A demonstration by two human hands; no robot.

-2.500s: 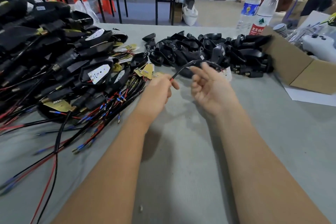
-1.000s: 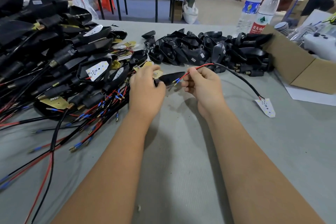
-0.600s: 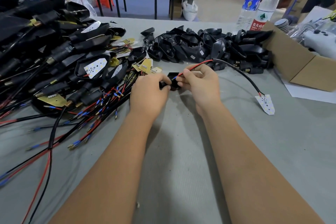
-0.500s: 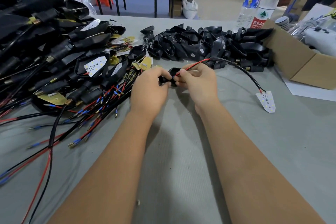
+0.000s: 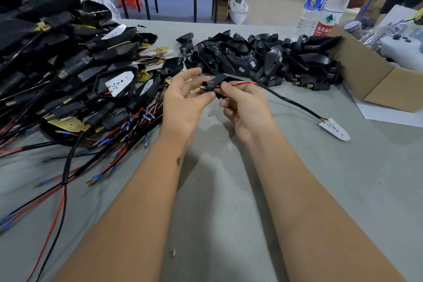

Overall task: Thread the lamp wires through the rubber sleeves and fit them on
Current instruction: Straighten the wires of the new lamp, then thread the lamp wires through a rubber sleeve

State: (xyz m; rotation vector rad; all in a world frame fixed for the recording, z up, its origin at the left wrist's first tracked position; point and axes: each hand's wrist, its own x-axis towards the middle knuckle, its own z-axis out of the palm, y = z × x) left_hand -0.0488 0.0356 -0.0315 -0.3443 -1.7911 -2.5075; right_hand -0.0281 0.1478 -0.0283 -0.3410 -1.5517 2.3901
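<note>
Here the right hand (image 5: 246, 110) pinches a black rubber sleeve (image 5: 219, 81) between thumb and forefinger, held just above the counter (image 5: 229, 201). The wire (image 5: 242, 84) runs through the sleeve: its red lead enters on the right, and a blue-collared brass tip pokes out of the sleeve's narrow left end. The left hand (image 5: 183, 103) sits just beside that tip, palm up, its fingers (image 5: 191, 74) spread and loosely bent, holding nothing; whether a fingertip touches the tip I cannot tell. From the sleeve the wire turns into a black cable that trails right across the counter to one small white LED board (image 5: 334, 129) lying flat, well apart from the hands.

Behind the hands lies a heap of empty black sleeves (image 5: 263, 57), too many to count. At left a larger pile of finished lamps (image 5: 68, 64) spills red and black leads with blue collars toward the left forearm. Two water bottles (image 5: 329, 4) stand at the far right beside an open cardboard box (image 5: 375, 80). One sheet of white paper (image 5: 389, 117) lies under the box.
</note>
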